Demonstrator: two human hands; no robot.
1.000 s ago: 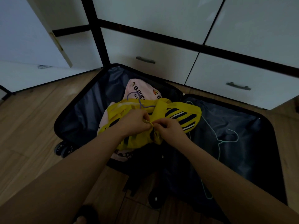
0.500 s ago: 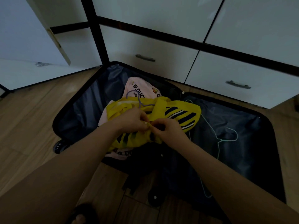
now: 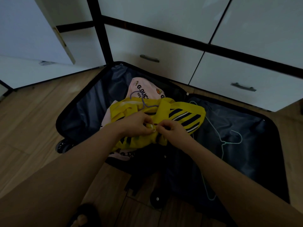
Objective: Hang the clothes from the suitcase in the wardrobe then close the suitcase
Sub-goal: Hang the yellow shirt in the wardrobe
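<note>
Fingers [image 3: 151, 126] apparently pinch yellow garment [image 3: 186, 112] between them.

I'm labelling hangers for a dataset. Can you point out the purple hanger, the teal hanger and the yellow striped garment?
purple hanger [image 3: 137, 97]: head view, on its hook curve.
teal hanger [image 3: 221, 145]: head view, on the wire below its hook.
yellow striped garment [image 3: 183, 115]: head view, on the striped part right of the hands.
</note>
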